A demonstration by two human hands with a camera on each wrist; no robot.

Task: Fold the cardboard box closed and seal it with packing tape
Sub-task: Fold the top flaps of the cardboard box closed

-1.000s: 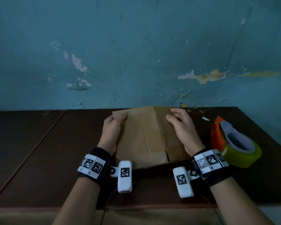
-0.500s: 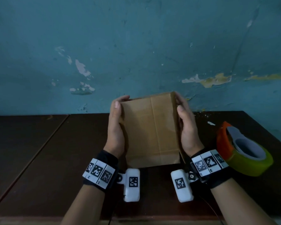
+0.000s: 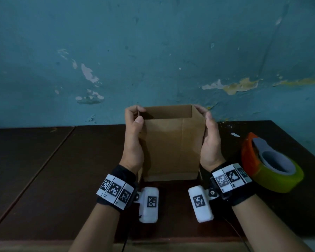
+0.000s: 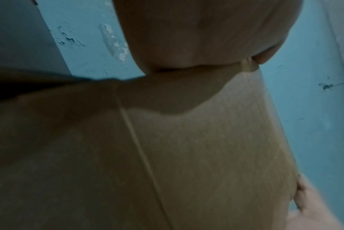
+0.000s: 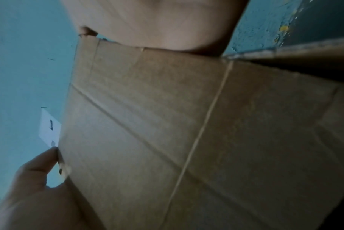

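Observation:
A brown cardboard box [image 3: 171,148] stands upright on the dark table [image 3: 44,170], squared out into a tube with its top end open. My left hand [image 3: 133,135] grips its left side, fingers curled over the upper left corner. My right hand [image 3: 208,137] holds the right side, fingers wrapped round the upper right corner. The left wrist view is filled by a creased cardboard panel [image 4: 186,155] under my palm. In the right wrist view another panel [image 5: 186,124] shows crossing creases, with my left hand [image 5: 33,186] pinching its far edge. A roll of packing tape [image 3: 273,166] on an orange dispenser lies to the right.
A blue wall [image 3: 153,51] with peeling paint rises right behind the table. The table has a seam on its left part, and its front edge runs close below my forearms. Cables hang from the wrist cameras.
The box lay flat on the table, was lifted upright between both hands, and now has been pushed open into a square tube with its top gaping.

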